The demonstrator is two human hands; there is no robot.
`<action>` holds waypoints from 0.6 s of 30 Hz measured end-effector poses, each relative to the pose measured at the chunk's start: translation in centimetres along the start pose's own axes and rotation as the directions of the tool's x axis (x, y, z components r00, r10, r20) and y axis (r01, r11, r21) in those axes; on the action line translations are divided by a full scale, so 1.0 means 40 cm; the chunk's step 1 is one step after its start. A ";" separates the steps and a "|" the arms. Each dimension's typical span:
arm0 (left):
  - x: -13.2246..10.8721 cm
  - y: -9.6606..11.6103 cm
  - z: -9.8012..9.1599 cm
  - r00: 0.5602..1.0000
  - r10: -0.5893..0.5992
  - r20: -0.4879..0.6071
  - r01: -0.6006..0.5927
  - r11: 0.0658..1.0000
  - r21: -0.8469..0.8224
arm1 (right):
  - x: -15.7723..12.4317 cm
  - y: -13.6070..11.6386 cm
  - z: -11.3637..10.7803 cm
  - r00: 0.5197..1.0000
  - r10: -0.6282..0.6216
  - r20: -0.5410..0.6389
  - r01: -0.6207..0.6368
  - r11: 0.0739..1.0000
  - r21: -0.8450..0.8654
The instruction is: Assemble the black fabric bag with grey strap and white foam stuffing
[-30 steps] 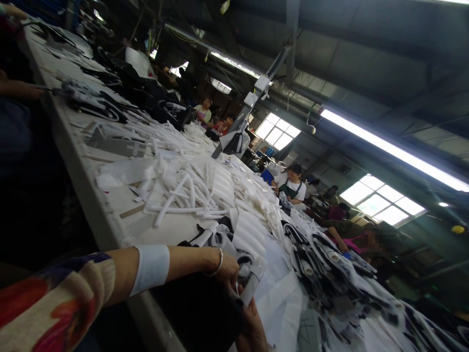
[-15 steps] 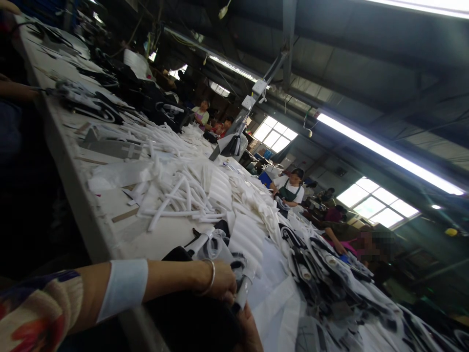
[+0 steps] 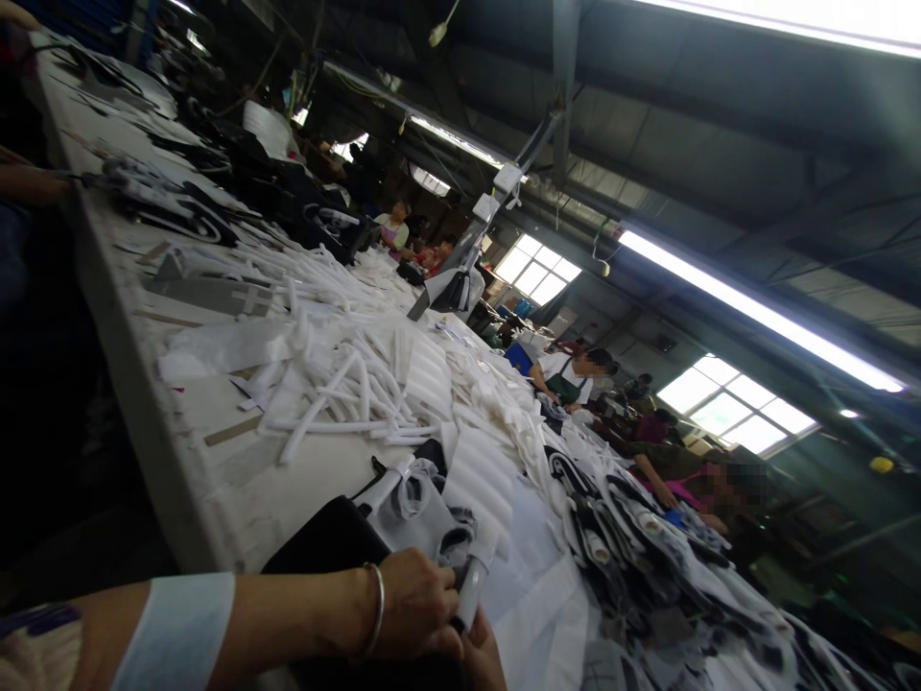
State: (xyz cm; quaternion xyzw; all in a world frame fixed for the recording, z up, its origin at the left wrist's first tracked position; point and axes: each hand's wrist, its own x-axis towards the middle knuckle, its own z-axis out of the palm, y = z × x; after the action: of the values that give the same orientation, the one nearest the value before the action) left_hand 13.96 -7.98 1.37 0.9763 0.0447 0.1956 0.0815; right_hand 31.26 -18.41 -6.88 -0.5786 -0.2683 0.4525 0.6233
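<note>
A black bag (image 3: 323,537) lies at the near edge of the table, partly covered by my left forearm. Its handle (image 3: 471,587) is wrapped in a white sleeve, and clear plastic with grey-black stuffing sits beside it. My left hand (image 3: 413,603), with a silver bangle at the wrist, is closed, its fingertips at the lower end of that wrapped handle. From below, my right hand (image 3: 484,657) shows only in part, thumb and fingers pressed against the same handle end. Exactly what the left fingertips pinch is hidden.
Loose white foam tubes (image 3: 338,398) and a ribbed foam sheet (image 3: 481,485) cover the table (image 3: 230,470). Padded black-and-white pieces (image 3: 611,518) are heaped at right. A slanting metal post (image 3: 460,254) stands beyond. Co-workers include a person in a green apron (image 3: 568,384).
My left forearm and hand have shifted down and slightly left, uncovering more of the black bag. Both hands stay at the wrapped handle. The person in the green apron has leaned forward.
</note>
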 end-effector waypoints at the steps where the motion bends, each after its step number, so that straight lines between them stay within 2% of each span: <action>1: 0.001 -0.002 0.001 1.000 0.008 0.014 -0.008 1.000 -0.003 | 0.004 -0.006 0.001 1.000 0.019 0.008 -0.019 1.000 -0.017; 5: -0.005 -0.008 -0.008 0.997 0.051 0.049 -0.049 0.998 -0.049 | 0.005 -0.023 0.012 0.998 0.056 0.016 -0.055 0.997 -0.060; 10: -0.004 -0.001 -0.025 0.998 0.027 0.056 -0.020 0.993 -0.119 | -0.021 0.000 0.037 0.991 -0.080 -0.105 0.086 0.995 0.058; 15: 0.005 0.007 -0.029 0.995 -0.044 0.085 0.055 0.989 -0.138 | -0.028 0.015 0.038 0.995 -0.095 -0.027 0.097 0.992 0.087; 18: 0.004 0.006 -0.034 0.993 -0.049 0.103 0.064 0.988 -0.144 | -0.020 0.017 0.024 0.989 -0.128 -0.073 0.131 0.991 0.032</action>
State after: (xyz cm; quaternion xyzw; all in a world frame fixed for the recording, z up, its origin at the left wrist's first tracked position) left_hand 13.59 -8.02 2.71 0.9744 0.0538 0.1472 0.1609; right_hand 29.92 -18.70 -7.23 -0.5640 -0.2746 0.3950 0.6712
